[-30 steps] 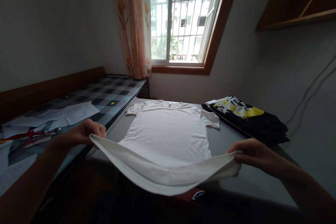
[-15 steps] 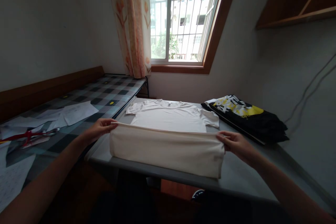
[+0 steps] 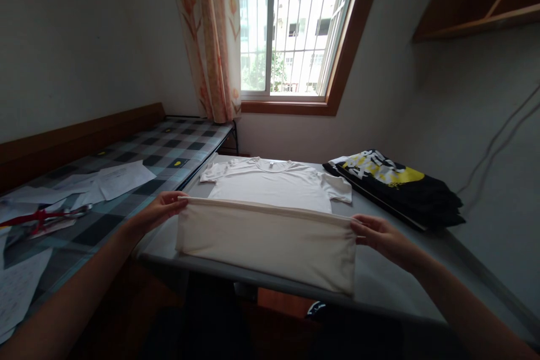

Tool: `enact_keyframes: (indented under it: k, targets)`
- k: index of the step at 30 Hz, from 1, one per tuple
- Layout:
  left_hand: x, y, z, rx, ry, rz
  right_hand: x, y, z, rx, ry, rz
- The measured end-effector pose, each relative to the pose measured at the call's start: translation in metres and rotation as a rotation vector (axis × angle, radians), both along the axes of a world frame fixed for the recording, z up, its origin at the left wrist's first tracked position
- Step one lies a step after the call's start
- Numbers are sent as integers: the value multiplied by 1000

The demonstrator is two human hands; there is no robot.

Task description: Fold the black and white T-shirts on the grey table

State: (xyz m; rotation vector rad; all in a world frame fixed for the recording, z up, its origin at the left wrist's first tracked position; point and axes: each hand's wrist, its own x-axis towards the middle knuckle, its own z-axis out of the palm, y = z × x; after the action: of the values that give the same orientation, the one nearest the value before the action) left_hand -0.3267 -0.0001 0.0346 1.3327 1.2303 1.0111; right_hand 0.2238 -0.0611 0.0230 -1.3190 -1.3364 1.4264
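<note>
A white short-sleeved T-shirt lies on the grey table, its neckline toward the window and both sleeves spread. Its lower part is lifted toward me as a wide cream band, which hangs down to the table's front edge. My left hand pinches the band's upper left corner between thumb and fingers. At the upper right corner, my right hand grips the cloth in the same way. The fabric is stretched fairly straight between the two hands and hides the middle of the shirt behind it.
Folded black clothing with yellow and white print lies at the table's right. On the left is a bed with a checked cover, bearing papers and a red strap. A curtain hangs beside the window.
The cloth band's lower right corner hangs slightly lower and farther left, and its upper edge has turned a little. Both hands keep hold of the corners. The view has tilted slightly.
</note>
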Motion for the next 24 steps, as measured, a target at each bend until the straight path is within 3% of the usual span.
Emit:
enact_keyframes:
  k: [4, 7, 10, 15, 19, 24]
  targets:
    - [3, -2, 8, 66, -50, 67, -4, 1, 6, 77, 77, -74]
    - [6, 2, 3, 45, 67, 13, -9, 5, 2, 67, 24, -71]
    - [11, 12, -15, 60, 312, -43, -12, 14, -11, 92, -184, -30]
    - [30, 22, -47, 308, 734, -32, -16, 28, -37, 376, -675, -48]
    - [47, 25, -65, 464, 835, -42, -18, 38, -59, 592, -790, -80]
    - [58, 39, -83, 537, 964, -125, -18, 54, -81, 718, -896, -55]
